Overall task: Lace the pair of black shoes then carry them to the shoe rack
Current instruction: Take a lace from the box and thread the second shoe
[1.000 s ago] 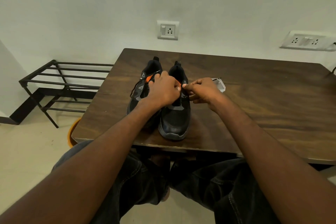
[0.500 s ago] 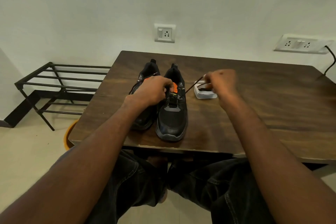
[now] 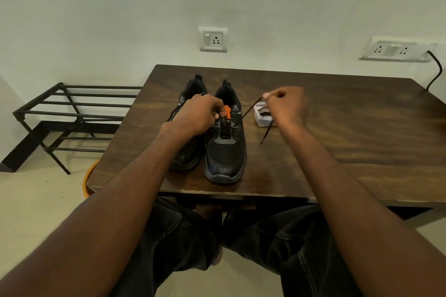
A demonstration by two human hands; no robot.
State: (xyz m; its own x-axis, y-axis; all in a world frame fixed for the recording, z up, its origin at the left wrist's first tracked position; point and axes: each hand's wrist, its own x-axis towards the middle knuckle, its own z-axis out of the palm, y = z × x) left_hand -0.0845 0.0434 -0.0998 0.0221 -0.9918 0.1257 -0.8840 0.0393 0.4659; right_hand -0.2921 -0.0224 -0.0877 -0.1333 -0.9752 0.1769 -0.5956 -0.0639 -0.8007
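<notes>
In the head view, two black sneakers stand side by side on the dark wooden table (image 3: 337, 132), with the toes toward the person. The left hand (image 3: 196, 116) rests over the tongue area of the right sneaker (image 3: 225, 147); its fingers are curled and pinch the laces at the eyelets, just beside an orange tag (image 3: 226, 109). The left sneaker (image 3: 185, 152) is partly hidden under this hand and wrist. The right hand (image 3: 284, 106) is raised to the right of the sneakers, the fingers closed on a black shoelace (image 3: 249, 109), which runs tight from the fingertips down to the right sneaker. A loose end hangs below the hand. Just behind these fingers sits a small clear plastic box (image 3: 261, 116). The black metal shoe rack (image 3: 72, 113) stands on the floor, well apart to the left of the left hand.
</notes>
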